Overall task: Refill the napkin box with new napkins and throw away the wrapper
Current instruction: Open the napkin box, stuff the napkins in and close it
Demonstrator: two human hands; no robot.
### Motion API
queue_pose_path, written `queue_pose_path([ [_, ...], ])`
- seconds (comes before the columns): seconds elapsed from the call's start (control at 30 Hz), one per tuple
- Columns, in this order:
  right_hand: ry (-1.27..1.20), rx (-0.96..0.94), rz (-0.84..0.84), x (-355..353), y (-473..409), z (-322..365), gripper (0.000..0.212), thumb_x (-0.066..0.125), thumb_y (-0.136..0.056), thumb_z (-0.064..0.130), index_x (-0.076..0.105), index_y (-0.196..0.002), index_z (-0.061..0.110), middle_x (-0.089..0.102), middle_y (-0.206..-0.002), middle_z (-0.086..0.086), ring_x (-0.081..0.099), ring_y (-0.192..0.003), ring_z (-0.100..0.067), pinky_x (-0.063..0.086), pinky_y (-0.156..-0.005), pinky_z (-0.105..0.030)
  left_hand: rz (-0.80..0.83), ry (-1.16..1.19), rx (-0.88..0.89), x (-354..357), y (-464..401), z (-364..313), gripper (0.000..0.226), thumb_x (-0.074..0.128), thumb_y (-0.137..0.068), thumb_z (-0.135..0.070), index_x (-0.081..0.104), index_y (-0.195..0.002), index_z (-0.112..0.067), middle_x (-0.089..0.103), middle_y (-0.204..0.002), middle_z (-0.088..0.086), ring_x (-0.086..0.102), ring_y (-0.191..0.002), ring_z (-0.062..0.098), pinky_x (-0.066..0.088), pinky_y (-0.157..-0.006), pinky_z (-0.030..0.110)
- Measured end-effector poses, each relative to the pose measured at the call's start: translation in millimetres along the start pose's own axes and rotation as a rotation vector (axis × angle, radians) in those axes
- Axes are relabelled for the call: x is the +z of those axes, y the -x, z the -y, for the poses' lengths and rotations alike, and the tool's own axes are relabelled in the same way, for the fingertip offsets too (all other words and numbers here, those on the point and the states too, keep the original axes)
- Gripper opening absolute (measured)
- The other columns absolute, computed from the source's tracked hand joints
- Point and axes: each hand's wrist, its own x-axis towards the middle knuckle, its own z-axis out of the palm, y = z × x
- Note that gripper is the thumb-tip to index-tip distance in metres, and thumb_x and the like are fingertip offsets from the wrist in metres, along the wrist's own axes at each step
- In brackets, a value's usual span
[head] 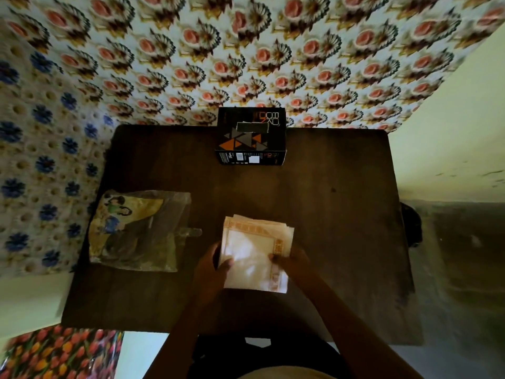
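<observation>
Head view: white, orange-bordered napkins (pixel 255 253) stacked unevenly between both hands.

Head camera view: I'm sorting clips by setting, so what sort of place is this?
Probably a room in a home. A small dark wooden table stands against a wall hung with flowered cloth, and both hands hold a stack of napkins near a black napkin box.

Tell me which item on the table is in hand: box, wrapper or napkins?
The napkin stack, gripped by left hand and right hand. The wrapper and black box lie untouched.
</observation>
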Motion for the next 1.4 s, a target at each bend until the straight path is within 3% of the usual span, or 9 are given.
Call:
queue_pose_path([
  [0.13, 0.314, -0.049, -0.042, 2, 4, 7, 0.038, 0.072, -0.090, 0.020, 0.061, -0.126, 0.015, 0.069, -0.119, -0.001, 0.068, -0.111, -0.021, 0.056, -0.096, -0.039, -0.013, -0.024, -0.033, 4, -4, 7, 0.065, 0.072, -0.092, -0.032, 0.044, -0.149, -0.016, 0.057, -0.143, 0.014, 0.058, -0.126, 0.034, 0.051, -0.103, 0.052],
  [0.23, 0.398, -0.118, -0.109, -6, 1, 19, 0.040, 0.072, -0.090, 0.026, 0.062, -0.127, 0.014, 0.072, -0.119, -0.003, 0.069, -0.101, -0.015, 0.055, -0.079, -0.022, -0.085, -0.049, 0.003, 6, -2, -1, 0.058, 0.068, -0.095, -0.022, 0.045, -0.148, -0.013, 0.056, -0.143, 0.014, 0.056, -0.128, 0.035, 0.048, -0.101, 0.047],
  [0.5, 0.187, -0.220, -0.248, -35, -49, 95, 0.016, 0.068, -0.092, 0.034, 0.065, -0.100, 0.020, 0.067, -0.081, 0.000, 0.064, -0.070, -0.013, 0.050, -0.061, -0.027, -0.357, -0.057, 0.396, -1, -50, -82, 0.038, 0.062, -0.097, -0.032, 0.056, -0.133, -0.022, 0.057, -0.135, 0.005, 0.056, -0.116, 0.016, 0.041, -0.081, 0.019],
  [0.73, 0.080, -0.266, -0.325, -46, -132, 179, 0.026, 0.053, -0.095, 0.030, 0.063, -0.118, 0.023, 0.069, -0.111, -0.006, 0.068, -0.092, -0.026, 0.058, -0.074, -0.039, -0.579, -0.075, 0.522, -26, -141, -199, 0.044, 0.064, -0.094, -0.037, 0.055, -0.132, -0.017, 0.051, -0.141, 0.007, 0.047, -0.132, 0.025, 0.042, -0.097, 0.027],
  [0.87, -0.071, -0.157, -0.209, -52, -166, 201, 0.050, 0.047, -0.087, 0.034, 0.052, -0.137, 0.025, 0.061, -0.103, -0.004, 0.061, -0.073, -0.016, 0.049, -0.054, -0.028, -0.359, -0.200, 0.435, -33, -183, -225, 0.062, 0.057, -0.099, -0.042, 0.035, -0.153, -0.019, 0.035, -0.159, 0.011, 0.037, -0.145, 0.033, 0.040, -0.111, 0.043],
  [1.0, 0.046, -0.231, -0.157, -40, -158, 203, 0.029, 0.038, -0.106, 0.019, 0.053, -0.126, 0.035, 0.064, -0.095, -0.003, 0.063, -0.080, -0.022, 0.055, -0.068, -0.038, -0.198, -0.191, 0.472, -34, -185, -224, 0.069, 0.058, -0.101, -0.031, 0.023, -0.159, -0.025, 0.028, -0.164, 0.007, 0.035, -0.149, 0.028, 0.035, -0.113, 0.039],
  [1.13, 0.015, -0.150, -0.153, -41, -142, 178, 0.024, 0.037, -0.108, 0.030, 0.053, -0.126, 0.027, 0.063, -0.126, -0.022, 0.066, -0.100, -0.028, 0.055, -0.094, -0.050, -0.175, -0.180, 0.514, -35, -166, -194, 0.071, 0.060, -0.100, -0.033, 0.021, -0.160, -0.028, 0.028, -0.165, 0.001, 0.031, -0.151, 0.022, 0.029, -0.112, 0.032],
  [1.23, -0.010, -0.131, -0.120, -45, -127, 154, 0.018, 0.040, -0.107, 0.031, 0.055, -0.118, 0.028, 0.060, -0.130, -0.022, 0.063, -0.104, -0.026, 0.054, -0.095, -0.049, -0.175, -0.252, 0.553, -33, -148, -169, 0.072, 0.059, -0.100, -0.037, 0.021, -0.161, -0.028, 0.031, -0.164, 0.002, 0.032, -0.150, 0.022, 0.030, -0.111, 0.030],
  [1.4, 0.037, -0.121, -0.046, -56, -114, 117, 0.046, 0.047, -0.104, 0.038, 0.038, -0.148, 0.027, 0.061, -0.127, -0.002, 0.061, -0.119, -0.026, 0.057, -0.085, -0.039, -0.148, -0.292, 0.551, -35, -130, -145, 0.067, 0.060, -0.099, -0.038, 0.031, -0.157, -0.025, 0.040, -0.157, 0.007, 0.042, -0.144, 0.026, 0.041, -0.107, 0.034],
])
